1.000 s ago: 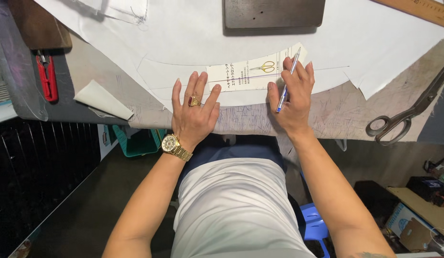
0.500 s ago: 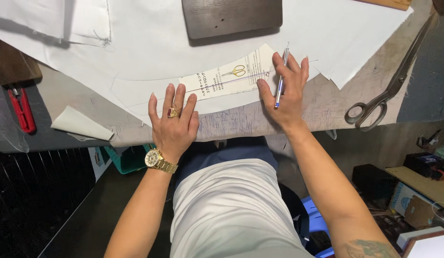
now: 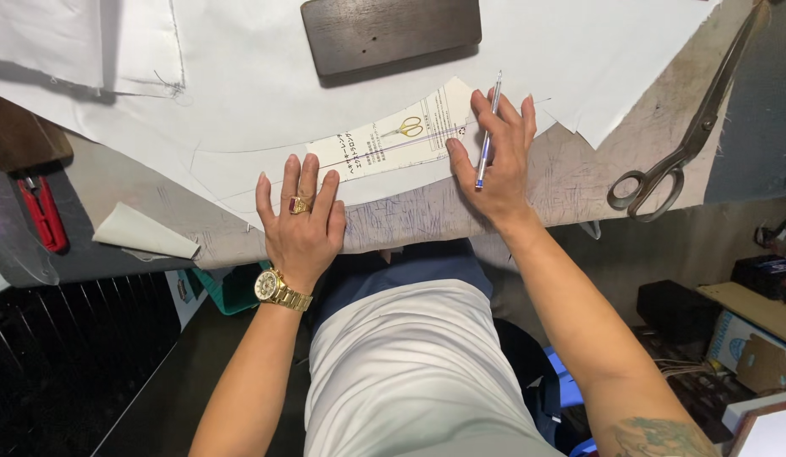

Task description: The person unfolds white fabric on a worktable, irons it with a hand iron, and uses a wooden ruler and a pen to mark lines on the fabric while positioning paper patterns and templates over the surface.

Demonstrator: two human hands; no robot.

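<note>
My left hand (image 3: 301,222) lies flat, fingers together, on the near edge of a white fabric sheet (image 3: 257,93) at the table's front; it wears a ring and a gold watch. My right hand (image 3: 494,161) holds a slim pen (image 3: 488,131) between its fingers and rests on the right end of a long cream card strip (image 3: 393,140) with a small scissors picture on it. The card lies on the fabric between my hands. A thin curved line runs across the fabric near the card.
A dark wooden block (image 3: 391,32) sits on the fabric at the back. Large metal shears (image 3: 689,135) lie at the right. Red-handled snips (image 3: 44,213) and a folded white scrap (image 3: 143,233) lie at the left. Boxes stand on the floor at the right.
The view has shifted, so everything sits lower and further left in frame. Both hands stay on the fabric and card; the right still holds the pen.
</note>
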